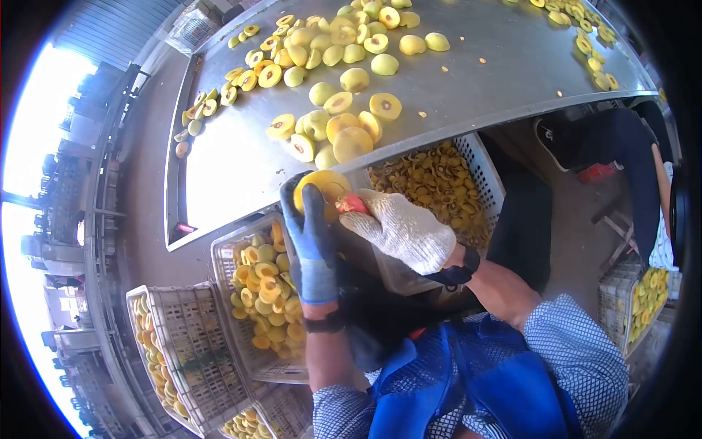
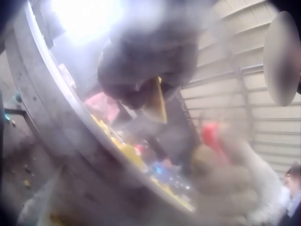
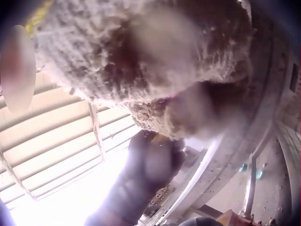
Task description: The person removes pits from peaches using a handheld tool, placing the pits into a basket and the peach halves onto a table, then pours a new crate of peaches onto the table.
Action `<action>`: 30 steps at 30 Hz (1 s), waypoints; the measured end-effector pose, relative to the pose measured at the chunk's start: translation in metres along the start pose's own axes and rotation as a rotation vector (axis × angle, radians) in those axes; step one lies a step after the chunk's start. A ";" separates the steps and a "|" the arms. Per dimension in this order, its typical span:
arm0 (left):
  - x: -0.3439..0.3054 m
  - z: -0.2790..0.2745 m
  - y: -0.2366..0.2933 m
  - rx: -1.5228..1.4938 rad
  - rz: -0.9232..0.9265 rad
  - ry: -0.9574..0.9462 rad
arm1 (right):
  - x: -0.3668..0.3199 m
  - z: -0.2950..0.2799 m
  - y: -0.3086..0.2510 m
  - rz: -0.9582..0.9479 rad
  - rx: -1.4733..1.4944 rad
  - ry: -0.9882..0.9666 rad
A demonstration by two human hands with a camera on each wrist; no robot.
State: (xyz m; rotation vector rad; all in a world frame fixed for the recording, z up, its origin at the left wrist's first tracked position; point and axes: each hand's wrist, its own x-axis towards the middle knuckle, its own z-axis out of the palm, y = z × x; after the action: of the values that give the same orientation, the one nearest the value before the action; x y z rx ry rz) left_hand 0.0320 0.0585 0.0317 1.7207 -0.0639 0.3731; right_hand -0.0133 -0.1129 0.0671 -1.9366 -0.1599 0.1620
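In the head view, my left hand (image 1: 311, 238), in a grey-blue glove, holds a yellow fruit piece (image 1: 319, 187) at the table's near edge. My right hand (image 1: 406, 228), in a white knitted glove, grips a red-handled tool (image 1: 352, 203) against that fruit; the tool's working end cannot be made out. The left wrist view shows the dark glove (image 2: 146, 70) with a yellow slice (image 2: 156, 103), and the white glove (image 2: 235, 183) around the red handle (image 2: 211, 135). In the right wrist view the white glove (image 3: 141, 52) fills the top, with the dark glove (image 3: 153, 162) below.
Halved yellow fruits (image 1: 353, 79) lie on the metal table (image 1: 468, 88). Beneath its near edge stands a crate of small fruit scraps (image 1: 431, 192). Crates of fruit (image 1: 267, 293) stand at the left, another (image 1: 647, 304) at the right. A seated person's leg (image 1: 599, 143) is at the right.
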 end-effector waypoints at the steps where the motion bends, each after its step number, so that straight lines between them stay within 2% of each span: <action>1: -0.007 0.006 -0.003 0.003 0.008 0.022 | -0.003 0.000 0.000 0.019 -0.018 -0.011; 3: -0.015 0.018 -0.005 -0.052 -0.036 0.051 | -0.011 0.000 0.002 0.060 -0.049 -0.036; 4: -0.019 0.026 -0.003 -0.174 -0.109 0.070 | -0.013 0.000 0.003 0.077 -0.060 -0.046; 6: -0.021 0.039 0.004 -0.202 -0.108 0.139 | -0.019 0.006 0.007 0.078 -0.035 -0.019; 8: -0.023 0.040 -0.001 -0.241 -0.156 0.082 | -0.024 0.012 0.015 0.087 0.003 0.005; 11: -0.024 0.046 -0.008 -0.122 -0.051 0.104 | -0.022 0.017 0.023 0.082 0.085 0.028; 13: -0.023 0.050 -0.007 -0.133 -0.092 0.141 | -0.020 0.015 0.028 0.053 0.137 0.019; 16: -0.020 0.055 -0.010 -0.147 -0.101 0.166 | -0.020 0.012 0.027 0.015 0.057 0.073; 20: -0.021 0.058 -0.018 -0.171 -0.122 0.204 | -0.015 0.007 0.028 0.094 0.046 0.027; 25: -0.019 0.056 -0.014 -0.059 -0.108 0.108 | -0.008 0.010 0.042 0.088 0.023 0.017; 30: -0.016 0.049 -0.024 0.051 -0.124 -0.051 | -0.012 0.005 0.058 -0.082 0.157 -0.159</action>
State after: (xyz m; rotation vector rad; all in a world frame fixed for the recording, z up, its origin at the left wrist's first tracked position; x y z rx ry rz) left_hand 0.0335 0.0129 -0.0019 1.7745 0.0158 0.2411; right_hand -0.0245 -0.1311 0.0119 -1.7574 -0.3221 0.2670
